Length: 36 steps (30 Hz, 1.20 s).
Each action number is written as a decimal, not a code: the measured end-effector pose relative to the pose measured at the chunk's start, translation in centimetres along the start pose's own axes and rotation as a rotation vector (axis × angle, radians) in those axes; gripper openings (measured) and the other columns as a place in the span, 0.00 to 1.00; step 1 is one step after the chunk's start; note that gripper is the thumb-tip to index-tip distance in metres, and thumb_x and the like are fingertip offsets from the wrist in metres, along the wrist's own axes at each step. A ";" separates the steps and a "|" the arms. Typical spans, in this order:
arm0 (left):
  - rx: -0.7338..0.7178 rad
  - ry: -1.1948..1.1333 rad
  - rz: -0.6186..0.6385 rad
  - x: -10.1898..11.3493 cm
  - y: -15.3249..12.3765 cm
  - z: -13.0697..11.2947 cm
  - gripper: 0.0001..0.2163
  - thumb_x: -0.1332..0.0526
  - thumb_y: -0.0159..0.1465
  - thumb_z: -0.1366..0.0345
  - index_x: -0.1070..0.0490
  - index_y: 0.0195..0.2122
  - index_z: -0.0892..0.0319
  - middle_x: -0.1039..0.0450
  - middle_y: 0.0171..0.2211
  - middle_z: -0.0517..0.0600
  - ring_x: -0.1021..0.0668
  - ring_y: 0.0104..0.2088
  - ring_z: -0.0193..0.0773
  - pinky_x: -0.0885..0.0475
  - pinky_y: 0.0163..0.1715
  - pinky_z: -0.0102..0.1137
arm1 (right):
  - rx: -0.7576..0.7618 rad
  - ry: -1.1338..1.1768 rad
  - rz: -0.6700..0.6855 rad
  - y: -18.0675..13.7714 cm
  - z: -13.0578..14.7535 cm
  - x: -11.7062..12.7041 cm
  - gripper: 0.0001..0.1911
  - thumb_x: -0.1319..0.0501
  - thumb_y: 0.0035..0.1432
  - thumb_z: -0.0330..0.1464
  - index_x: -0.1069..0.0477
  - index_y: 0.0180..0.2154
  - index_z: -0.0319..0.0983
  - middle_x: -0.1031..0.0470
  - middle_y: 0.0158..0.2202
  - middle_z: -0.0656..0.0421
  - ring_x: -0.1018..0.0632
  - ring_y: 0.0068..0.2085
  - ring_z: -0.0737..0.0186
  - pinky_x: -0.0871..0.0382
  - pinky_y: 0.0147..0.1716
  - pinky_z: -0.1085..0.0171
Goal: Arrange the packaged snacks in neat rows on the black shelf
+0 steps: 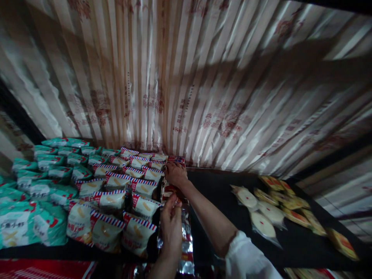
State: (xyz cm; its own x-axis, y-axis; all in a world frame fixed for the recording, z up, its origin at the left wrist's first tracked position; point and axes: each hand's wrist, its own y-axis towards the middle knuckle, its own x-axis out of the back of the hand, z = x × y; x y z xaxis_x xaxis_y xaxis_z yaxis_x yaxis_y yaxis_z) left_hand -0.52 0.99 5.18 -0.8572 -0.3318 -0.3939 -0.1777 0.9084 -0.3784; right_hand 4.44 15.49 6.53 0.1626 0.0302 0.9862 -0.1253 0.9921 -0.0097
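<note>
My right hand [176, 174] reaches to the far end of a narrow row of shiny red-brown packets [186, 236]. Its fingers curl over a red packet [178, 159] at the back, with the fingertips partly hidden. Nearer to me, my left hand [171, 213] is closed over the same row, thumb and fingers drawn together. What it pinches is too dark and small to make out. Directly left of both hands stand cream snack bags [144, 188] with red and blue striped tops, set in rows.
Teal snack bags [48, 193] fill the left side. On the black shelf [215, 201] to the right lie round pale items in clear wrappers [263, 224] and several yellow packets [296, 203]. A pleated printed curtain [186, 85] hangs behind. Red packaging [46, 269] shows at lower left.
</note>
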 end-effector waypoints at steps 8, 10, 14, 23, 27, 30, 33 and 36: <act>-0.088 0.250 -0.026 -0.1 -0.6 -0.6 0.18 0.44 0.53 0.76 0.27 0.45 0.60 0.29 0.52 0.53 0.30 0.53 0.40 0.38 0.55 0.31 | -0.004 -0.008 -0.032 -0.2 0.2 -0.2 0.17 0.49 0.58 0.35 0.33 0.48 0.40 0.33 0.55 0.53 0.38 0.57 0.50 0.44 0.52 0.54; -0.126 0.300 -0.024 -0.1 -0.6 -0.3 0.19 0.44 0.53 0.75 0.28 0.46 0.60 0.30 0.52 0.54 0.31 0.54 0.40 0.39 0.55 0.31 | 0.016 -0.013 -0.040 -0.1 0.1 -0.3 0.16 0.49 0.58 0.37 0.31 0.46 0.42 0.34 0.55 0.55 0.39 0.58 0.51 0.45 0.52 0.54; -0.218 0.358 -0.012 0.0 -0.7 0.4 0.19 0.45 0.53 0.75 0.28 0.47 0.61 0.31 0.53 0.56 0.30 0.54 0.41 0.38 0.55 0.33 | 0.019 -0.006 -0.053 0.0 -0.2 -0.7 0.16 0.47 0.58 0.40 0.29 0.45 0.44 0.35 0.56 0.56 0.39 0.58 0.51 0.46 0.54 0.55; -0.440 0.417 0.068 1.1 -3.5 -0.3 0.14 0.48 0.53 0.78 0.25 0.32 0.57 0.26 0.44 0.53 0.26 0.47 0.39 0.34 0.51 0.33 | 0.103 0.130 -0.160 -1.7 -0.4 1.0 0.15 0.47 0.59 0.36 0.29 0.46 0.40 0.34 0.54 0.53 0.36 0.56 0.56 0.45 0.55 0.58; -0.464 0.522 0.293 4.2 -6.4 1.0 0.15 0.50 0.54 0.78 0.26 0.33 0.58 0.24 0.36 0.51 0.24 0.41 0.37 0.32 0.45 0.31 | 0.101 0.464 -0.348 -7.1 -0.8 2.1 0.15 0.49 0.60 0.36 0.30 0.46 0.39 0.27 0.46 0.54 0.26 0.44 0.61 0.34 0.45 0.64; -0.290 0.656 0.406 8.1 -8.5 4.6 0.15 0.48 0.52 0.79 0.26 0.32 0.58 0.24 0.33 0.49 0.24 0.37 0.36 0.31 0.41 0.30 | 0.131 0.761 -0.406 -14.5 -1.1 2.0 0.13 0.47 0.60 0.38 0.28 0.39 0.39 0.24 0.34 0.57 0.24 0.33 0.63 0.32 0.34 0.66; 0.090 0.754 0.324 12.4 -9.6 9.3 0.11 0.45 0.52 0.79 0.26 0.26 0.60 0.24 0.28 0.48 0.24 0.33 0.36 0.32 0.38 0.29 | 0.219 0.880 -0.256 -22.3 -1.0 0.0 0.10 0.46 0.59 0.35 0.28 0.31 0.39 0.26 0.26 0.59 0.26 0.27 0.65 0.34 0.29 0.68; 0.423 0.636 0.047 15.6 -9.1 12.9 0.11 0.46 0.51 0.81 0.28 0.21 0.61 0.28 0.21 0.45 0.26 0.26 0.33 0.32 0.31 0.27 | 0.214 0.929 0.095 -27.7 -1.0 -4.6 0.11 0.45 0.58 0.34 0.27 0.29 0.39 0.27 0.23 0.60 0.28 0.25 0.65 0.36 0.25 0.68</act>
State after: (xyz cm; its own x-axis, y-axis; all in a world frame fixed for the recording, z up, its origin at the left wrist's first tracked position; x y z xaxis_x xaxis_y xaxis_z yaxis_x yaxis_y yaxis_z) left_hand -6.02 -15.74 -8.30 -0.9952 0.0321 0.0922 -0.0434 0.7005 -0.7124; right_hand 8.11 -12.05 2.06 0.8422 0.2859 0.4572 -0.3396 0.9398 0.0380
